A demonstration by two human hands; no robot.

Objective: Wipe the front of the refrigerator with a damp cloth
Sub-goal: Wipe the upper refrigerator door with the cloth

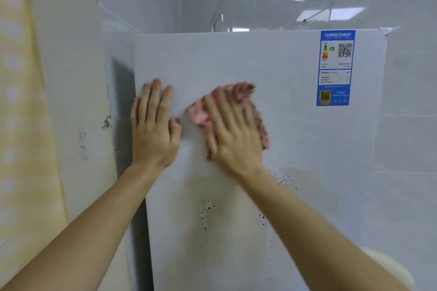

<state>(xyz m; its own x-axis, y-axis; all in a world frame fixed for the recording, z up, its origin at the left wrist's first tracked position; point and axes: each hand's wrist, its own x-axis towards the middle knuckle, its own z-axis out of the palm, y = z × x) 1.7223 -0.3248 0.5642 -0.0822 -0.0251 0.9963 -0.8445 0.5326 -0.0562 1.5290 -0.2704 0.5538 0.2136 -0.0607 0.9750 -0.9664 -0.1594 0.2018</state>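
Left hand: I saw the left hand [153, 130] flat on the door near its left edge, fingers straight, holding nothing.
Right hand: the right hand [233, 134] pressed the cloth with straight, spread fingers; it was motion-blurred.
Cloth: the pink mottled fabric cloth [243, 93] lay under that palm, on the upper middle of the door.
Door: the pale grey flat refrigerator front [295, 139] carried black speckled spots [209, 208] below both hands.
Technique: I judged that even pressure and overlapping downward passes over the spots would serve best.
Beyond: a blue rectangular energy sticker [334, 67] sat at the top right; a clear plastic box [272, 14] stood on top.
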